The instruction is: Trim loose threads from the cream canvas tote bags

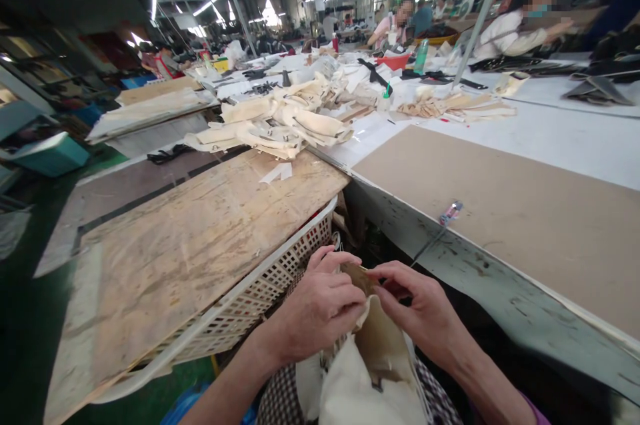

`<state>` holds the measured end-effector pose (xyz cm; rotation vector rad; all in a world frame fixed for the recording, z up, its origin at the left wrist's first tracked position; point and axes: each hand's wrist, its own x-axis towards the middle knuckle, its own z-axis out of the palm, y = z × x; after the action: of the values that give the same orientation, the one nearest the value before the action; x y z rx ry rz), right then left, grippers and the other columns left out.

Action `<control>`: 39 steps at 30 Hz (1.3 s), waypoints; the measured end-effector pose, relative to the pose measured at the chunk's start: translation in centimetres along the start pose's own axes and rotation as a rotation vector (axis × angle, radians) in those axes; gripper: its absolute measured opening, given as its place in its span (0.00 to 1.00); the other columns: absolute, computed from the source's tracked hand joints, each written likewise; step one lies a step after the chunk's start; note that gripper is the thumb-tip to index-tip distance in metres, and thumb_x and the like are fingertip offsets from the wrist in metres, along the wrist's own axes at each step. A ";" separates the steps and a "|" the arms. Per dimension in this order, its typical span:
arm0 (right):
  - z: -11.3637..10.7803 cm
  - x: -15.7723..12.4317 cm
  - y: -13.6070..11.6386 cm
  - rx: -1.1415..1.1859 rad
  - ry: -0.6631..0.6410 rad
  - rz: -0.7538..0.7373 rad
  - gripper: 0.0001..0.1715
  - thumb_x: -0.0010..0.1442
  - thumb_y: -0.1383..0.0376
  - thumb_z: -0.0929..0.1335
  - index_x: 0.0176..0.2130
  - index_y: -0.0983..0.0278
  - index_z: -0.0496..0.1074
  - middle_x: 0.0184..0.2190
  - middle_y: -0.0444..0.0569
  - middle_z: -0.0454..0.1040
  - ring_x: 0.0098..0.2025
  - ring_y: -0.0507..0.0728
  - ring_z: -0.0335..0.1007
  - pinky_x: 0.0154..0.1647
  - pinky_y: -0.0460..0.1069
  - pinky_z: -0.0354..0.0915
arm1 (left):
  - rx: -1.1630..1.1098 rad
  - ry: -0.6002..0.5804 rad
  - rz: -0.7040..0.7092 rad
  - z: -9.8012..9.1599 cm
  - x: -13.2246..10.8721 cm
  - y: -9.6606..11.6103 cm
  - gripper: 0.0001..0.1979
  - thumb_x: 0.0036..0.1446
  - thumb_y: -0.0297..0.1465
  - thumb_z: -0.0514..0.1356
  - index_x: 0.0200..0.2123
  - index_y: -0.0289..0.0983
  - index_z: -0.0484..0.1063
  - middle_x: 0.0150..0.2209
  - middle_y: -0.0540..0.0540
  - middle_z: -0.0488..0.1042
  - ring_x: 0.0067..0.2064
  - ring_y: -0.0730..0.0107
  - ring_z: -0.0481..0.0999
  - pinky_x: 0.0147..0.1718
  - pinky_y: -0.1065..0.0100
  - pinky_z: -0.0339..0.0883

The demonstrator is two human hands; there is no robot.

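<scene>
A cream-coloured bag piece (373,372) of stiff fabric lies in my lap, its opening facing up and showing a tan inner side. My left hand (325,298) grips its far edge from the left, fingers curled over the rim. From the right, my right hand (417,302) pinches the same rim between thumb and fingers. Both hands are close together at the far end of the opening. The fingertips partly hide the edge they hold.
A white plastic basket (260,298) stands left, beside a worn wooden board (200,218). Cream bag pieces (285,112) are heaped ahead. A screwdriver (450,213) overhangs the right table's edge, near brown board (500,212). A green bottle (421,57) and co-workers are farther back.
</scene>
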<state>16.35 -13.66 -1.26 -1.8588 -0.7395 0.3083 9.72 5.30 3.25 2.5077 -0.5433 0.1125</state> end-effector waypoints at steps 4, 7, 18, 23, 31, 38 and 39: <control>-0.3 0.2 0.1 0.003 0.007 0.012 0.09 0.61 0.67 0.67 0.41 0.61 0.76 0.36 0.45 0.77 0.30 0.51 0.71 0.31 0.45 0.67 | -0.184 -0.073 0.053 -0.4 -0.5 -0.9 0.12 0.53 0.18 0.58 0.31 0.41 0.76 0.28 0.49 0.76 0.61 0.57 0.63 0.63 0.51 0.49; -0.6 0.3 0.3 -0.003 0.010 0.026 0.09 0.61 0.66 0.67 0.41 0.62 0.76 0.37 0.46 0.77 0.31 0.51 0.72 0.32 0.46 0.68 | -0.393 -0.118 0.062 -0.5 -1.1 -2.0 0.14 0.50 0.17 0.57 0.29 0.42 0.76 0.29 0.49 0.77 0.56 0.59 0.69 0.63 0.53 0.53; -0.7 0.0 0.6 -0.033 -0.004 -0.043 0.10 0.62 0.68 0.66 0.43 0.62 0.74 0.37 0.46 0.77 0.33 0.52 0.72 0.35 0.46 0.69 | -0.431 0.014 0.002 0.0 -0.4 -1.6 0.10 0.59 0.23 0.51 0.33 0.39 0.71 0.38 0.45 0.74 0.49 0.62 0.71 0.58 0.55 0.61; -0.3 -0.5 0.3 -0.059 -0.004 -0.121 0.13 0.64 0.71 0.63 0.46 0.59 0.70 0.42 0.46 0.75 0.40 0.52 0.73 0.42 0.45 0.69 | -0.161 0.019 -0.091 0.1 -0.3 0.0 0.10 0.61 0.24 0.55 0.45 0.40 0.68 0.49 0.46 0.72 0.54 0.65 0.69 0.57 0.61 0.61; 0.2 -0.9 0.8 -0.137 -0.014 -0.176 0.11 0.66 0.68 0.63 0.48 0.58 0.66 0.44 0.46 0.73 0.41 0.53 0.74 0.41 0.46 0.70 | 0.031 -0.046 -0.191 -0.6 -0.2 0.7 0.15 0.52 0.23 0.60 0.43 0.39 0.63 0.51 0.46 0.68 0.51 0.62 0.69 0.52 0.61 0.64; 0.1 -0.5 1.4 0.036 -0.055 0.112 0.08 0.67 0.57 0.63 0.41 0.59 0.62 0.40 0.46 0.76 0.38 0.54 0.75 0.40 0.48 0.71 | 0.019 -0.144 -0.207 -1.0 -0.2 0.6 0.13 0.52 0.25 0.62 0.40 0.38 0.63 0.44 0.48 0.70 0.46 0.64 0.71 0.45 0.65 0.66; 0.0 -0.5 1.4 0.049 -0.074 0.117 0.09 0.67 0.56 0.63 0.40 0.59 0.63 0.41 0.46 0.75 0.40 0.54 0.74 0.43 0.49 0.71 | 0.003 -0.132 -0.213 -0.9 -0.3 0.7 0.14 0.52 0.25 0.62 0.40 0.38 0.63 0.44 0.48 0.70 0.47 0.64 0.70 0.47 0.65 0.66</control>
<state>16.43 -14.35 -2.57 -1.8552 -0.6688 0.4684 9.25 5.37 4.27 2.5707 -0.3240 -0.1335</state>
